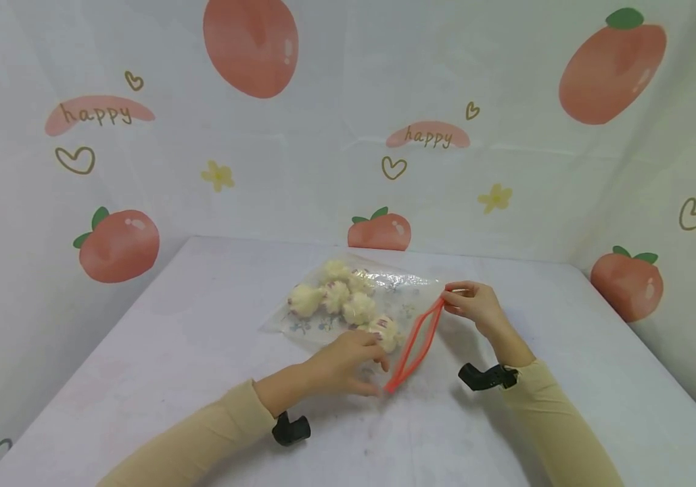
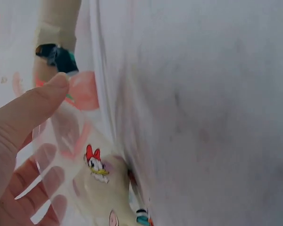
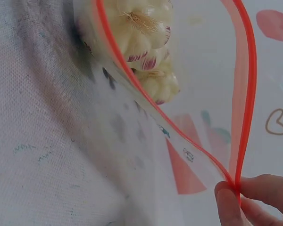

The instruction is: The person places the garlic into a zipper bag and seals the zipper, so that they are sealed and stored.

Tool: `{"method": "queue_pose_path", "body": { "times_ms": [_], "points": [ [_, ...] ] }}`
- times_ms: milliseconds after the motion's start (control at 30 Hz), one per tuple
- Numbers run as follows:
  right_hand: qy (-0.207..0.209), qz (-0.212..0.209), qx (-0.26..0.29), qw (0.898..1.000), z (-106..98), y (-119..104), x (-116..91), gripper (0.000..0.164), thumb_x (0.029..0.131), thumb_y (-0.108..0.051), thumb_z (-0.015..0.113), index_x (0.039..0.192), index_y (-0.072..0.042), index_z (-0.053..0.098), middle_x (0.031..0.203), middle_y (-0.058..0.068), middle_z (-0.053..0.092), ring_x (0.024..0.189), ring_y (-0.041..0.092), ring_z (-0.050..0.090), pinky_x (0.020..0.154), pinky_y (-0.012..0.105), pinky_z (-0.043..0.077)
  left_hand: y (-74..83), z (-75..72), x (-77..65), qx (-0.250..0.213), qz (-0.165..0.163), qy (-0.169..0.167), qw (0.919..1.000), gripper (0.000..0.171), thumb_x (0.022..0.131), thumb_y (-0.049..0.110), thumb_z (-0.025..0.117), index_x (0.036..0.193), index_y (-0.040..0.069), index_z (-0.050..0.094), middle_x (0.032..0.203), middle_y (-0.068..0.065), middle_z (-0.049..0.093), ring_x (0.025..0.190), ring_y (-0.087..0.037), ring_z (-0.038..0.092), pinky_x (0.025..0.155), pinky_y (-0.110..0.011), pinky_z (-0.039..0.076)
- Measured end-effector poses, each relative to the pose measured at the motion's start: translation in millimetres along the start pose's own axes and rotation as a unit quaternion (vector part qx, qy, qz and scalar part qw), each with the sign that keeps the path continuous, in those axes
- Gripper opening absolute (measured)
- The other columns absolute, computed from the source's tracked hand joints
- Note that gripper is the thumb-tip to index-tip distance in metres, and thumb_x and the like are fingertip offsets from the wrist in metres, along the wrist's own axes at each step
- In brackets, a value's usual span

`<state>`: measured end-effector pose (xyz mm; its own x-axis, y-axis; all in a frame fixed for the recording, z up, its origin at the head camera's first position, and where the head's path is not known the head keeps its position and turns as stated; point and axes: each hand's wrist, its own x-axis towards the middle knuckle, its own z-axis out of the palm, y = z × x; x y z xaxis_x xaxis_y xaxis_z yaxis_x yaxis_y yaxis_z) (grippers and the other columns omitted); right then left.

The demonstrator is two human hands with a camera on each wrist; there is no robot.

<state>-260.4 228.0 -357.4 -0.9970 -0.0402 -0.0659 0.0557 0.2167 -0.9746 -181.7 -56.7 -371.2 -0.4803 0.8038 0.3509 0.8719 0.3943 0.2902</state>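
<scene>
A clear zip bag with a red zip edge lies on the table, its mouth gaping. Several garlic bulbs are inside. My right hand pinches the far end of the red edge between thumb and fingers; the right wrist view shows fingertips on the strip's corner. My left hand is by the near end of the mouth, thumb and fingers apart. In the left wrist view the thumb is on one side and the other fingers show through the film; contact is unclear. A printed duck figure marks the bag.
A white cloth covers the table. Behind it and at the sides hangs a white curtain printed with peach-like fruit, hearts and flowers. Each wrist wears a black camera mount.
</scene>
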Motion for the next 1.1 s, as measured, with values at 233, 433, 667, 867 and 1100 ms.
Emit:
{"method": "queue_pose_path", "body": {
  "times_ms": [233, 433, 667, 867, 1100],
  "points": [
    [0.012, 0.037, 0.013, 0.999, 0.9, -0.9, 3.9, 0.065, 0.091, -0.011, 0.058, 0.139, 0.012, 0.02, 0.083, -0.005, 0.058, 0.066, -0.002, 0.063, 0.068, 0.016, 0.054, 6.5, 6.6, 6.0, 0.054, 0.079, 0.058, 0.9937, 0.017, 0.073, 0.024, 0.079, 0.083, 0.017, 0.068, 0.08, 0.003, 0.06, 0.078, -0.007, 0.056, 0.073, -0.015, 0.043],
    [0.012, 0.063, 0.034, 0.997, 2.9, -1.2, 6.8, 0.065, 0.093, -0.011, 0.055, 0.141, 0.014, 0.02, 0.075, -0.011, 0.059, 0.065, -0.003, 0.061, 0.065, 0.014, 0.053, 9.8, 4.9, 5.1, 0.041, 0.06, 0.04, 0.9966, 0.005, 0.078, 0.02, 0.075, 0.08, 0.018, 0.071, 0.081, 0.007, 0.062, 0.079, -0.005, 0.058, 0.074, -0.012, 0.044],
    [0.027, 0.072, 0.026, 0.997, 0.2, 3.8, 10.7, 0.057, 0.093, -0.009, 0.054, 0.138, 0.014, 0.029, 0.073, -0.011, 0.058, 0.064, -0.005, 0.06, 0.065, 0.013, 0.053, 5.4, 1.6, 3.1, -0.058, -0.025, -0.045, 0.997, 0.004, 0.079, 0.013, 0.071, 0.082, 0.016, 0.072, 0.084, 0.006, 0.065, 0.085, -0.004, 0.057, 0.081, -0.014, 0.045],
    [0.036, 0.059, 0.04, 0.997, -0.1, 7.2, 13.7, 0.055, 0.093, -0.007, 0.054, 0.136, 0.017, 0.031, 0.069, -0.014, 0.059, 0.063, -0.005, 0.06, 0.064, 0.013, 0.052, 0.8, -1.2, 5.7, -0.107, -0.034, -0.087, 0.9898, 0.005, 0.079, 0.009, 0.07, 0.081, 0.012, 0.073, 0.082, 0.003, 0.066, 0.083, -0.003, 0.058, 0.081, -0.014, 0.046],
    [0.039, 0.052, 0.04, 0.997, 0.8, 9.2, 14.4, 0.051, 0.093, -0.007, 0.053, 0.134, 0.017, 0.034, 0.067, -0.014, 0.06, 0.061, -0.004, 0.06, 0.063, 0.013, 0.053, -1.3, -1.3, 7.7, -0.129, -0.007, -0.116, 0.9848, 0.007, 0.08, 0.004, 0.068, 0.081, 0.009, 0.073, 0.082, 0.002, 0.065, 0.079, -0.008, 0.059, 0.077, -0.016, 0.048]
  ]
}}
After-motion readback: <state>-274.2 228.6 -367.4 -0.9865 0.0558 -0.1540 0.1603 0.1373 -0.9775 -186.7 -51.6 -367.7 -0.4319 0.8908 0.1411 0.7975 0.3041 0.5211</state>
